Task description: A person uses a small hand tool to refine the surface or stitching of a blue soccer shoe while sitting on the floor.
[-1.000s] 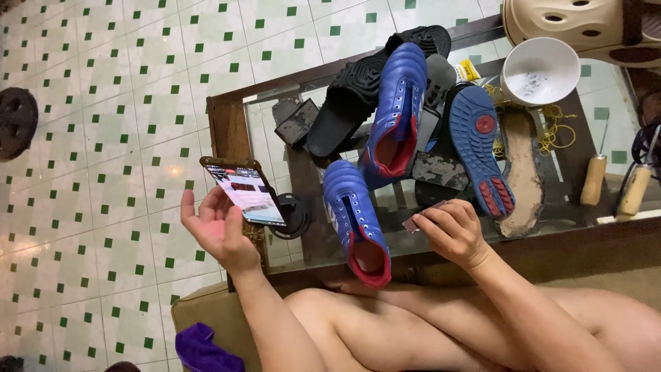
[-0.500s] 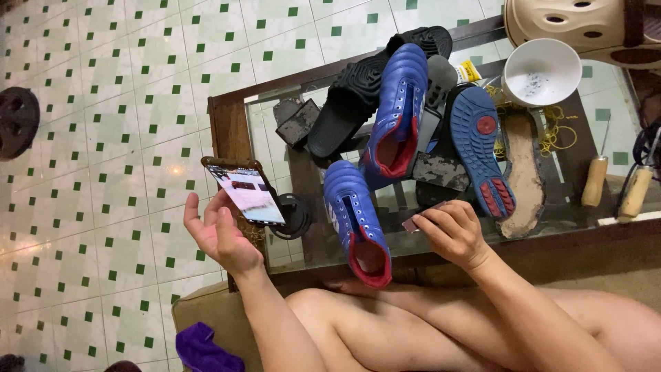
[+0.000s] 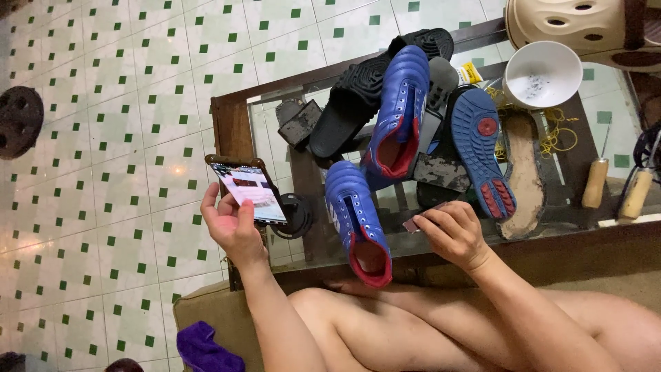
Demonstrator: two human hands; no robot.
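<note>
From the head camera, looking down over bare knees, the left hand is cupped round a phone with a lit screen, the thumb lying across its lower part and the fingers behind it; the phone is held off the near left corner of a glass-topped table with a dark wooden frame. The right hand is half closed at the table's near edge, and its fingertips pinch a small flat pinkish piece; what that piece is cannot be made out. Just left of that hand, and seemingly not touching it, a blue shoe with a red lining lies on the glass with its opening towards the near edge.

Further back, towards the middle of the table, a second blue shoe leans on a black sandal, and a third lies sole up, showing a blue sole with red studs. A worn brown insole lies beside it, then a white bowl near the far right corner, and two wooden-handled tools by the right edge. The floor is white tile with green squares.

As a judgement, the work on the near shoe is paused while the phone is consulted; going on would call for the phone to be set down so the left hand can steady the shoe.
</note>
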